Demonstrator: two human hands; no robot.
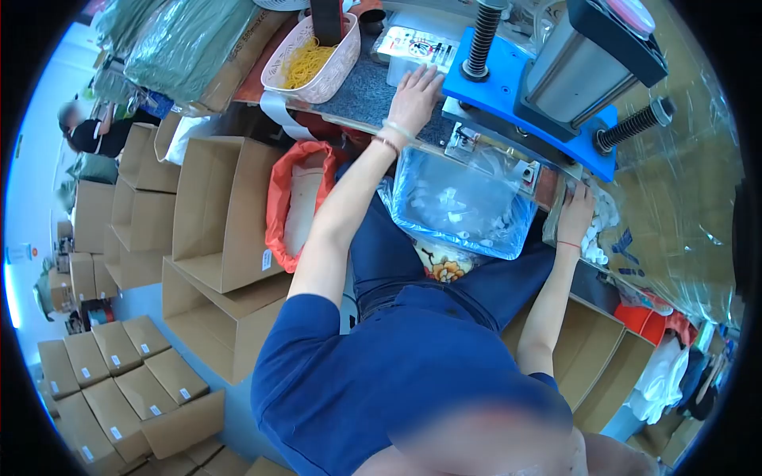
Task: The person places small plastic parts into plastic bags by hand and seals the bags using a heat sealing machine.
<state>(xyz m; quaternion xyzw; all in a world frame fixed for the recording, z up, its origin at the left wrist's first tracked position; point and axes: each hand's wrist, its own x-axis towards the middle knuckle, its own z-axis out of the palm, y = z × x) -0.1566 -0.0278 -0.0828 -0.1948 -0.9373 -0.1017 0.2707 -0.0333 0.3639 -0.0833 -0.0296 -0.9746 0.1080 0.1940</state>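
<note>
My left hand lies with fingers stretched out at the near side of a translucent plastic box on the worktop. Just beyond the fingers is a white printed packet. On the other side of the press, my right hand rests beside a heap of small white pieces, fingers extended; nothing shows in them. Between the hands stands the blue press, with a metal fixture under its plate. Below it, a tub lined with a blue bag holds small whitish pieces.
A pale basket of yellow rubber bands stands at the back left. An orange-red bag hangs open by my left arm. Open cardboard boxes and closed cartons fill the left side. Another person is far left.
</note>
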